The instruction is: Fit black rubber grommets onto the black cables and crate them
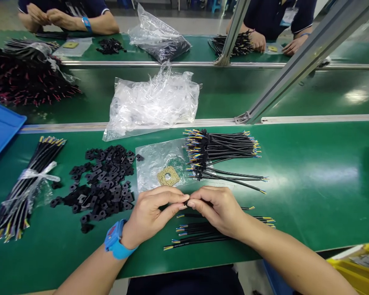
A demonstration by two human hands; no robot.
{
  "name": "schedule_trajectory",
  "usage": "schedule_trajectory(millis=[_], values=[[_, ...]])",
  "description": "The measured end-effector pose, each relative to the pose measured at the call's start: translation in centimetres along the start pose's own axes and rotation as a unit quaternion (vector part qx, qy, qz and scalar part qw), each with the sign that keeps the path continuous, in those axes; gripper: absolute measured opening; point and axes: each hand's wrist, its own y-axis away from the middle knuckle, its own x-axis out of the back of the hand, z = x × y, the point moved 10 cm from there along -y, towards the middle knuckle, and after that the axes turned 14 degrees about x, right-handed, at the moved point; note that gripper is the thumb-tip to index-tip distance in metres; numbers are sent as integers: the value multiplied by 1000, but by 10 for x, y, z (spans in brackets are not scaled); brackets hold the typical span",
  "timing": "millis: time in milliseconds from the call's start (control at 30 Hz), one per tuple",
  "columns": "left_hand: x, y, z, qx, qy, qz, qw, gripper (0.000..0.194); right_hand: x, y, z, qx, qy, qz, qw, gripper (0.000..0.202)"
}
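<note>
My left hand [158, 207], with a blue wristband [118, 241], is closed in a pinch. Its fingertips meet those of my right hand [218, 207] over a small black end, mostly hidden. My right hand is pinched on a black cable [249, 208], whose yellow-tipped end sticks out to the right behind it. Loose black cables [199, 239] with stripped coloured wire ends lie under and beside my right hand. Beyond my hands, a row of cables [230, 145] carries black pieces near its left ends. Left of my left hand spreads a pile of small black pieces [110, 180] with holes.
A yellowish sponge [168, 176] lies on a plastic sheet [147, 155]. At left are a tied cable bundle [26, 192] and a blue tray [3, 127]. Plastic bags [153, 100] sit behind, near a metal post [289, 61]. Two people work across the bench.
</note>
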Motion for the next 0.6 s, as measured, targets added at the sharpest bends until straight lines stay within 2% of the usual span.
schedule_trajectory(millis=[100,200,233,267,333,367,433,500,600], values=[[2,-1,3,-8,-5,-22,1000,14,-4,-2,5,-30,-36,-25,999,33],[19,-4,-5,-4,-12,-29,999,34,2,-6,-4,-3,-12,-19,1000,32],[32,-7,-13,10,-29,0,1000,40,7,-7,-8,15,9,-9,1000,31],[50,-10,-25,34,-62,55,996,41,13,-8,-12,34,36,3,999,31],[88,-11,-52,97,-169,186,963,37,26,-8,-18,67,97,21,993,30],[97,-13,-63,110,-225,211,945,38,31,-8,-18,78,127,21,989,30],[102,-18,-89,141,-313,202,917,42,38,-8,-13,90,183,5,979,28],[98,-23,-107,146,-355,173,907,37,45,-7,-5,95,253,-12,963,25],[93,-26,-114,142,-369,157,905,28,54,-4,1,104,369,-11,924,19]])
